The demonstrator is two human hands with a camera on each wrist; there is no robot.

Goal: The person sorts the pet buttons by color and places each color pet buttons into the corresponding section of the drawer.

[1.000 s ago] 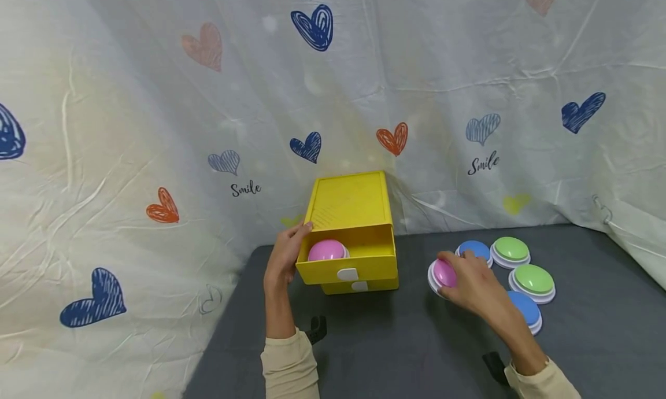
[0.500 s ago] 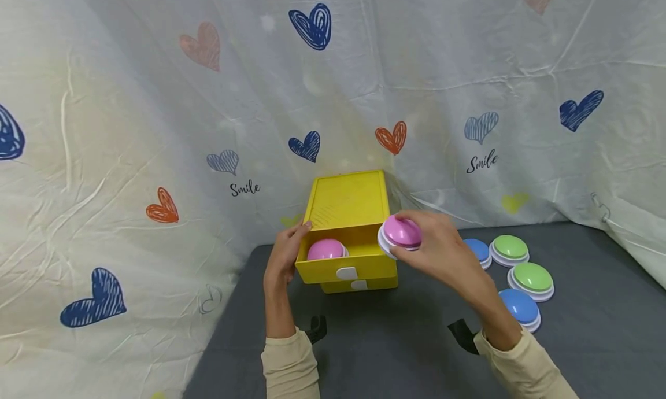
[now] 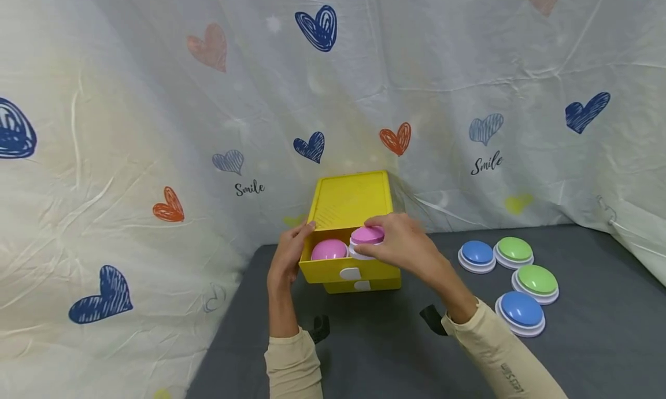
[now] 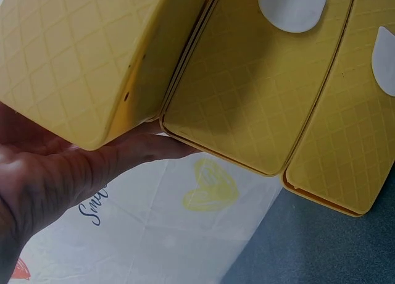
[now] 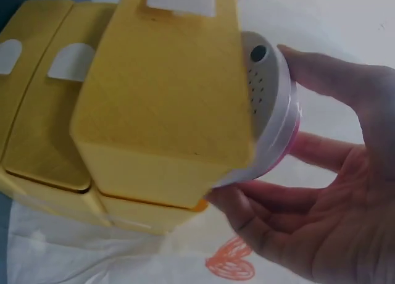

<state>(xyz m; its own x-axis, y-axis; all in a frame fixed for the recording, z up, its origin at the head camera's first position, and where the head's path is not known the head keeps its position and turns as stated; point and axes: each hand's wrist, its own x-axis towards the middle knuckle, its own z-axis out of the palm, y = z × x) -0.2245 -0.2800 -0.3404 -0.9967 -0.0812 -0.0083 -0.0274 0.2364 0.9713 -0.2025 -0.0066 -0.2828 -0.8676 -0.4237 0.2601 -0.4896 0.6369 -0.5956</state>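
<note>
The pink button [image 3: 367, 236] in the right hand [image 3: 403, 243] sits at the right end of the pulled-out drawer [image 3: 322, 270], just beside a second pink button [image 3: 329, 249] lying inside; I can't tell whether its base touches the floor. To seat it well, I'd level the white base, clear the drawer's front lip, and slip the lower fingers out before letting go, so they don't get pinched.

The right hand reaches in from the right, wrist low, thumb and fingers spread round the button's rim in a firm pinch. The left hand [image 3: 288, 254] is at the drawer's left side, its thumb straight against the front corner of the yellow chest [image 3: 352, 199]; its other fingers are hidden, so their grip is unclear.

The chest stands by the table's [image 3: 374, 353] back edge; two blue and two green buttons lie toward its back right corner.
</note>
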